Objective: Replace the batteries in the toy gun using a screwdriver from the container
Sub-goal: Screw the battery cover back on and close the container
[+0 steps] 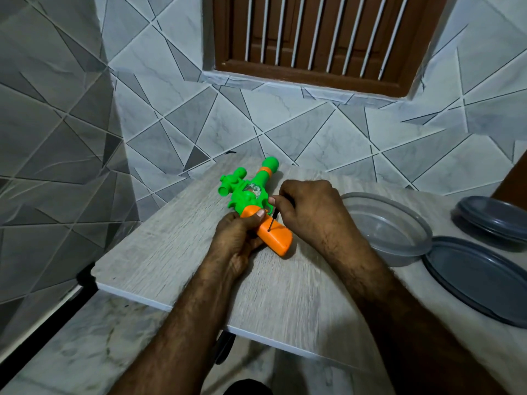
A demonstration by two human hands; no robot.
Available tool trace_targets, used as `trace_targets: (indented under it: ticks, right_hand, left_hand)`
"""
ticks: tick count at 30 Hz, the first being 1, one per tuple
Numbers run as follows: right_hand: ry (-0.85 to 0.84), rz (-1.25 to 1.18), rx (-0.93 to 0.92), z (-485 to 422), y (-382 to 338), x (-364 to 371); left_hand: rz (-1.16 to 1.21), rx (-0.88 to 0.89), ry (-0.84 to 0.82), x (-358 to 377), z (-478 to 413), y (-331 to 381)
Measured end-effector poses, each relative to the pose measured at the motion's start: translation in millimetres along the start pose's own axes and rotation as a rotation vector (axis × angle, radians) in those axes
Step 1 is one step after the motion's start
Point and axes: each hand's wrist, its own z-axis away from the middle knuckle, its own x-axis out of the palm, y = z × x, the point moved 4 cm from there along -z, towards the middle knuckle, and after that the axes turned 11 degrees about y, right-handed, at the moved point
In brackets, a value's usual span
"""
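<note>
On the wood-grain board, which sits on the marble counter, we see the toy gun lying on its side. Its green barrel points away toward the tiled wall and its orange handle points toward us.

Left grip: clenched round the gun from the left side, with the thumb laid across the top where orange meets green.

Right grip: pinching a small screwdriver between thumb and fingers. The dark shaft slants down and left, and its tip touches the flat face of the orange handle, about mid-handle. The screwdriver's own handle is buried in the fist, so we can't tell its shape or colour.

To the right of the board, near the right wrist, a clear round container stands upright on the counter. A grey lid lies flat just beside its near-right edge. Farther back at the right edge is a stack of grey pieces; we can't tell whether they are lids or dishes.

Above, set in the wall, is a brown-framed window with white vertical bars.
</note>
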Motion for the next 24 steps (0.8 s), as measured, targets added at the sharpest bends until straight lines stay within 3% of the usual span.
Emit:
trace_targets:
  ticks: [18, 24]
  right_hand:
    - [0.038, 0.121, 0.097, 4, 7, 3]
    - [0.123, -0.035, 0.199, 7, 18, -9]
  left_hand:
    - [-0.022, -0.018, 0.044, -1, -1, 0]
    - [0.0, -0.063, 0.043, 0, 0, 0]
